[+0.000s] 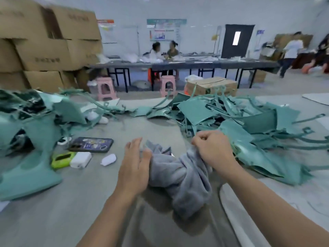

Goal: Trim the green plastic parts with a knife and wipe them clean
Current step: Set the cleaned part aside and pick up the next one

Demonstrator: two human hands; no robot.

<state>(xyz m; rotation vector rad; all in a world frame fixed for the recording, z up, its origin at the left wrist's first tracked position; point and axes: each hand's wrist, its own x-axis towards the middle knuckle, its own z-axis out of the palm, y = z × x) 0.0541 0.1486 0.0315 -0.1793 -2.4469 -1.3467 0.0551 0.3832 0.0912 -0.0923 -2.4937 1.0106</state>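
A crumpled grey cloth [181,177] lies on the grey table in front of me. My right hand [211,148] is closed in a fist on the cloth's upper right edge. My left hand [135,163] rests flat against the cloth's left side, fingers stretched and slightly apart. A small shiny tip [172,154] shows above the cloth between my hands; I cannot tell whether it is the knife. Heaps of green plastic parts lie to the right [258,129] and to the left [35,125].
On the table to the left lie a phone [91,144], a lime-green device [62,159], a white adapter [81,159] and a small white capsule [108,159]. Cardboard boxes [48,43] stack at the back left. Pink stools, a long table and people are beyond.
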